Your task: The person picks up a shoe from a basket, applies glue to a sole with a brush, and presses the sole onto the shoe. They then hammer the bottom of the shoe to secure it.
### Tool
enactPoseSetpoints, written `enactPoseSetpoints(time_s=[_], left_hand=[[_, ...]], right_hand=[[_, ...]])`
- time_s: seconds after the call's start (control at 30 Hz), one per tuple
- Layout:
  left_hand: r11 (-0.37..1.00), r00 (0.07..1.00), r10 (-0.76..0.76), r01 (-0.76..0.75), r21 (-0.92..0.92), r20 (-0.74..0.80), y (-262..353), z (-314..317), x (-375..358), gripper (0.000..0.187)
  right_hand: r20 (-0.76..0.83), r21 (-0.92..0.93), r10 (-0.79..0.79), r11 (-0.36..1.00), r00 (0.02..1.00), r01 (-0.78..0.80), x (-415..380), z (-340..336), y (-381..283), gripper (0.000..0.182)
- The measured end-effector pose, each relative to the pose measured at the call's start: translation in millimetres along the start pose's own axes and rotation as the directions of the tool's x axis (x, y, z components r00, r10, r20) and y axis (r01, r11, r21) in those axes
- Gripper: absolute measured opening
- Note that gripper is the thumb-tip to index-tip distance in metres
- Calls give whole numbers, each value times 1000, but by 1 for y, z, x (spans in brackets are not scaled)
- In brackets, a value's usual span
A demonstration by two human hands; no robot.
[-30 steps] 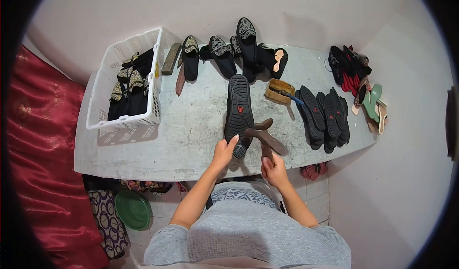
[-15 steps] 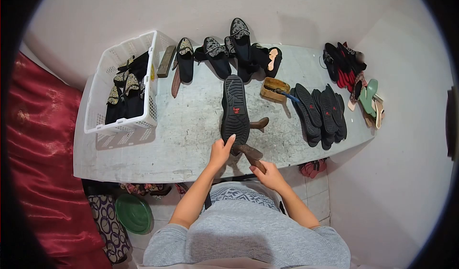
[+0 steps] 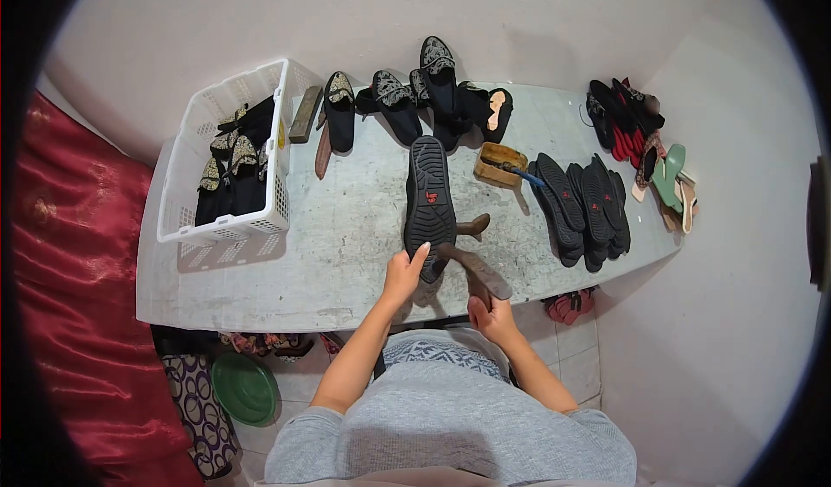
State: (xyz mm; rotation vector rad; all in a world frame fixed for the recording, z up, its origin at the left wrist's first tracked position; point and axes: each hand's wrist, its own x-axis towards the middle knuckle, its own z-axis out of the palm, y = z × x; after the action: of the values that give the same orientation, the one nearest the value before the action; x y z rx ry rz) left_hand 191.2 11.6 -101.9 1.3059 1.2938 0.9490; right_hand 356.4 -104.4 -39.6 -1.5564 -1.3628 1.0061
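A black shoe (image 3: pixel 430 197) is turned upside down, its ridged rubber sole with a small red mark facing up. My left hand (image 3: pixel 404 277) grips it at the near end, thumb pressed on the sole. In my right hand (image 3: pixel 495 318) is a hammer (image 3: pixel 474 270), fingers closed around its short handle. One end of the hammer's long, worn head overlaps the right edge of the shoe's near end in this view. From under the shoe sticks out the end of a brown metal shoe anvil (image 3: pixel 473 225), the rest of it hidden.
A white crate (image 3: pixel 279 188) of black, patterned shoes stands left on the grey table (image 3: pixel 338 253). Shoes (image 3: pixel 394 106) line the back, beside a wooden block (image 3: pixel 305 115). To the right are a glue container (image 3: pixel 493 174) with a blue-handled brush and stacked soles (image 3: pixel 595 210).
The hammer head has turned and shifted to the right, from the shoe's near end toward its right edge. My left hand still grips the shoe in nearly the same place.
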Motion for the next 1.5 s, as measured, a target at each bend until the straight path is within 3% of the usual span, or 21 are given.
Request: enactPoseSetpoints(time_s=[0.07, 0.13, 0.17, 0.27, 0.37, 0.5, 0.57, 0.6, 0.67, 0.7, 0.8, 0.9, 0.93, 1.0, 1.13, 1.2, 1.27, 1.33, 1.4, 1.47, 1.5], left_hand=[[1000, 1000, 18, -18, 0, -13, -14, 4, 5, 57], [999, 999, 28, -28, 15, -18, -5, 3, 3, 57], [999, 999, 37, -37, 32, -25, 1, 2, 2, 57], [999, 1000, 18, -18, 48, 2, 17, -2, -5, 56], [999, 999, 33, -33, -1, -11, 4, 2, -1, 56], [997, 999, 41, -40, 59, -24, 8, 0, 1, 57], [998, 999, 34, -33, 62, -14, 5, 1, -1, 58], [998, 999, 34, -33, 61, -14, 9, -1, -2, 58], [991, 1000, -20, 18, 136, 12, 18, -4, -4, 57], [991, 1000, -19, 18, 134, 11, 16, -3, -2, 57], [991, 1000, -15, 15, 136, 1, 11, -3, -2, 56], [994, 998, 60, -57, 98, -25, 19, -5, -6, 55], [993, 998, 68, -67, 98, -5, 14, -4, -5, 54], [992, 997, 77, -78, 100, 16, 8, -4, -3, 54], [994, 999, 51, -50, 96, -7, 13, -2, -1, 53], [995, 1000, 20, -19, 96, -10, 12, -1, -4, 53], [998, 999, 44, -43, -36, 9, 4, 1, -1, 55], [999, 999, 18, -17, -28, 28, 12, -2, -5, 56], [1000, 999, -5, 6, -20, 45, 14, -4, -3, 57], [993, 999, -23, 19, 118, 37, 10, -3, -1, 58], [993, 999, -26, 21, 119, 39, 11, -3, -3, 58]], right_hand=[[-28, 103, 5, 995, 1000, -2, 5, 0, 0, 32], [-73, -194, -83, 979, 994, 68, 17, -6, -25, 28], [-80, -223, -139, 968, 987, 119, 17, -10, -25, 28], [-136, -230, -272, 944, 953, 237, 15, -10, -32, 26], [-228, -135, -279, 958, 933, 254, 24, 2, -32, 28], [-98, -231, -111, 969, 989, 86, 30, -7, -35, 32], [-64, 24, -85, 996, 994, 87, 27, -4, -19, 33], [-64, 23, -86, 996, 994, 87, 30, -2, -18, 33], [-92, -31, -304, 953, 948, 302, 38, 5, -17, 29], [-55, -226, -266, 942, 962, 248, 41, 3, -30, 25], [55, -257, -134, 956, 989, 144, 44, 0, -54, 25], [54, -113, -278, 953, 959, 282, 42, 1, -55, 26], [57, -111, -279, 952, 959, 284, 43, 3, -53, 26], [66, -294, -168, 939, 984, 180, 45, 7, -48, 24], [31, -216, -179, 959, 983, 181, 55, 3, -54, 24], [-106, -139, -304, 947, 947, 289, 57, 4, -53, 24], [-143, -112, -395, 917, 908, 382, 66, 5, -44, 21], [-97, -219, -236, 953, 967, 211, 77, 4, -50, 19], [-68, -255, -240, 943, 969, 215, 84, -3, -52, 21], [-54, -281, -393, 888, 918, 364, 85, -10, -67, 24], [-55, -281, -390, 890, 919, 361, 86, -8, -67, 24]])
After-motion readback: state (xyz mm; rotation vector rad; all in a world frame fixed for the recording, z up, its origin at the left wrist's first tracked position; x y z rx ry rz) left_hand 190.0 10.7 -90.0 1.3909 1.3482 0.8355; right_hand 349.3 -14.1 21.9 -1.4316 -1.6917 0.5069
